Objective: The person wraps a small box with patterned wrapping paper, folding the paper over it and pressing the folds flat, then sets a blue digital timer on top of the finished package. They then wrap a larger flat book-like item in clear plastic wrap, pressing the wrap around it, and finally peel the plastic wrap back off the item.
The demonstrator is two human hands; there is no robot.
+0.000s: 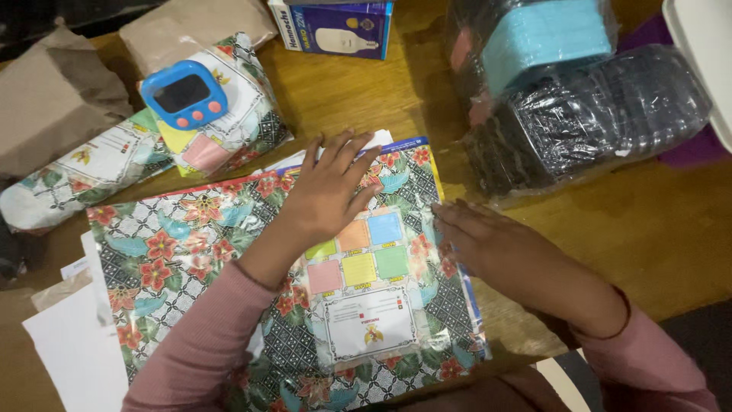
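Observation:
A flat item wrapped in glossy floral paper (191, 252) with red flowers and coloured squares lies on the wooden table (656, 221). My left hand (328, 191) presses flat on its top, fingers spread toward the far edge. My right hand (488, 240) rests along the right edge of the wrapped item, fingers pressing on the fold there. Neither hand grips anything. Both arms wear pink sleeves.
A blue digital timer (184, 94) sits on a second wrapped parcel (229, 122); a wrapped roll (69, 179) lies at left. Brown paper bags (53, 91), a blue bulb box (335, 27), plastic-bagged packs (587, 114) and white sheets (72, 351) surround the spot.

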